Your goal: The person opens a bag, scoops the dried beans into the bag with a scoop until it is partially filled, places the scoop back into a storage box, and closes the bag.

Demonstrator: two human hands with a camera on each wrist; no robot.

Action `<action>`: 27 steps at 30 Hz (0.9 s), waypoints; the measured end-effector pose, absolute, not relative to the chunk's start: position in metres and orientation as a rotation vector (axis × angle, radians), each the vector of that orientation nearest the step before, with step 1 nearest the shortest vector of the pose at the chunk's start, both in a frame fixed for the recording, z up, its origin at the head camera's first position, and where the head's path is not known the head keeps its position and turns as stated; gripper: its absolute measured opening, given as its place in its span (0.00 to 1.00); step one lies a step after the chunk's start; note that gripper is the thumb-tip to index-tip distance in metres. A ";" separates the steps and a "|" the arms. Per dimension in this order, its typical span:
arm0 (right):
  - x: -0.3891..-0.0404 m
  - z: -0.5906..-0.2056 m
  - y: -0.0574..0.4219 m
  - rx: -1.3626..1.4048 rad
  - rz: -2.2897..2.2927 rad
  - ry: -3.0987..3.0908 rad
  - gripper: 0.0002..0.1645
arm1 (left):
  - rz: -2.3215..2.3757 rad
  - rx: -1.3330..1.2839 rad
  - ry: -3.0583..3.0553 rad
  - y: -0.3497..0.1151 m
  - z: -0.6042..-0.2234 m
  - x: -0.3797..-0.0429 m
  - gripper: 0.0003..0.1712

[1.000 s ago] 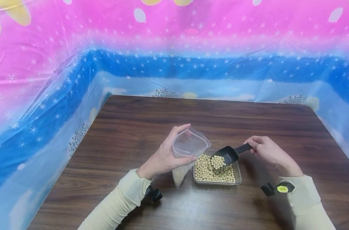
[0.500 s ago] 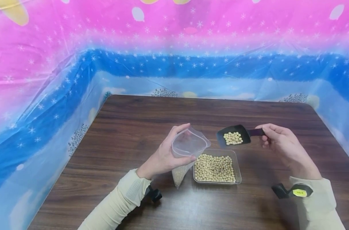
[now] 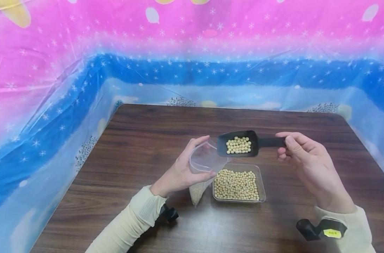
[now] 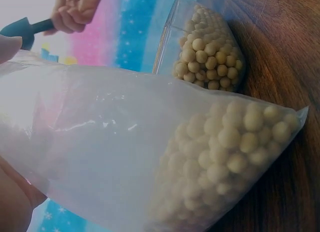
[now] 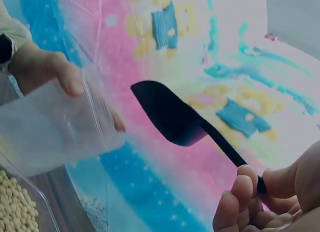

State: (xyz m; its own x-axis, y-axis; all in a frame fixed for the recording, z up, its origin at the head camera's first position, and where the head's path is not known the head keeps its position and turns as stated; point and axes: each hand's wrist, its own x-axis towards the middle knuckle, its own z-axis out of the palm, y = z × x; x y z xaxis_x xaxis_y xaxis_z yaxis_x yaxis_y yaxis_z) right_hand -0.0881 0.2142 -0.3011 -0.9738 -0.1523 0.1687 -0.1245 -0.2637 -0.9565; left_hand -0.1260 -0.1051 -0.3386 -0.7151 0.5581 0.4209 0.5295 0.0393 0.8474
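Note:
My left hand (image 3: 180, 172) grips a clear zip-top plastic bag (image 3: 207, 158) near its open mouth, thumb and fingers spread round it. In the left wrist view round pale beans (image 4: 230, 147) fill the bottom of the bag, which is down by the table. My right hand (image 3: 312, 165) pinches the handle of a black scoop (image 3: 253, 144). One layer of beans (image 3: 238, 145) lies in the scoop, which is held level with its front lip at the bag's mouth. Below it stands a clear rectangular container (image 3: 262, 186) holding more of the beans.
The brown wood-grain table (image 3: 141, 140) carries the container and the bag. Behind and beside it hangs a pink and blue patterned cloth (image 3: 185, 73). Each wrist wears a black camera mount, such as the right mount (image 3: 321, 230).
My right hand has lifted the scoop with beans out of the container, then moved it left to the bag's mouth. The left hand and bag have stayed in place.

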 end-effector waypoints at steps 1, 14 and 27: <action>-0.087 -0.300 0.212 -0.370 -2.468 1.892 0.16 | 1.808 1.180 2.257 -0.105 -0.338 -0.126 0.49; -0.078 -0.297 0.197 -0.534 -2.364 2.190 0.16 | 1.790 1.118 2.287 -0.105 -0.342 -0.127 0.48; -0.072 -0.294 0.191 -0.521 -2.037 2.684 0.14 | 1.788 1.230 2.318 -0.105 -0.373 -0.145 0.51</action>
State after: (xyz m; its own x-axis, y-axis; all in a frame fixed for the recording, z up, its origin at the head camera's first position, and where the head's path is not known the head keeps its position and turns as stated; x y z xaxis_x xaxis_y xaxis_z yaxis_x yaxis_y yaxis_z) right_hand -0.0715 0.1908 -0.2935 -0.9184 -0.0778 0.3880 -0.3946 0.2529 -0.8834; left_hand -0.1448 -0.1054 -0.3726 -0.6997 0.5461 0.4607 0.5843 0.0663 0.8088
